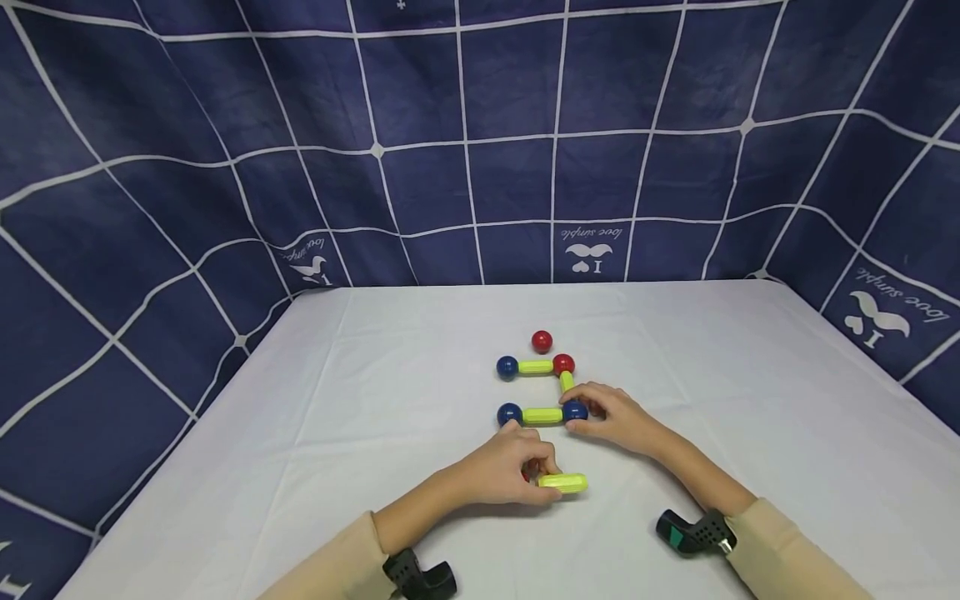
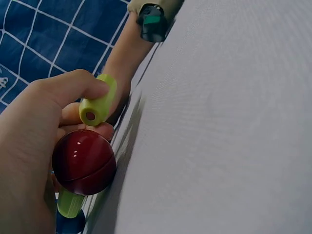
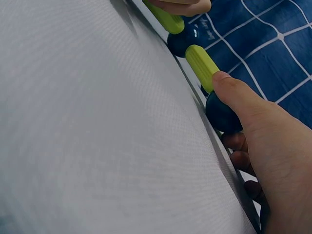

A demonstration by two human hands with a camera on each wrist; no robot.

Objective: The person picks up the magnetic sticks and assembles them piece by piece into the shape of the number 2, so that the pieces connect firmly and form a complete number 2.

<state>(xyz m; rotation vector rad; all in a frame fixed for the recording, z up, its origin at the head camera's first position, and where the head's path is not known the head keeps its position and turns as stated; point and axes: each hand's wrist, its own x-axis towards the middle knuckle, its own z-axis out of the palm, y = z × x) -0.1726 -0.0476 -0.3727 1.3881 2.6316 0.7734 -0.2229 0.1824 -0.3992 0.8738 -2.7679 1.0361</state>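
My left hand (image 1: 498,467) pinches a yellow-green building rod (image 1: 564,483) between thumb and fingers. In the left wrist view, a red ball (image 2: 84,162) sits by that hand's palm, close to the rod's holed end; whether they touch I cannot tell. Another rod (image 2: 70,204) runs from this ball towards a blue ball (image 1: 510,414). A rod (image 1: 542,416) links that one to the right-hand blue ball (image 1: 575,412), which my right hand (image 1: 615,417) grips with thumb and fingers. Beyond it, a short-looking rod (image 1: 566,382) leads to a red ball (image 1: 563,365).
From the far red ball, a rod (image 1: 536,367) extends left to a blue ball (image 1: 507,367). A loose red ball (image 1: 542,342) lies just behind. Everything rests on a white-covered table (image 1: 375,375), with a dark blue checked curtain (image 1: 420,192) around its back and sides.
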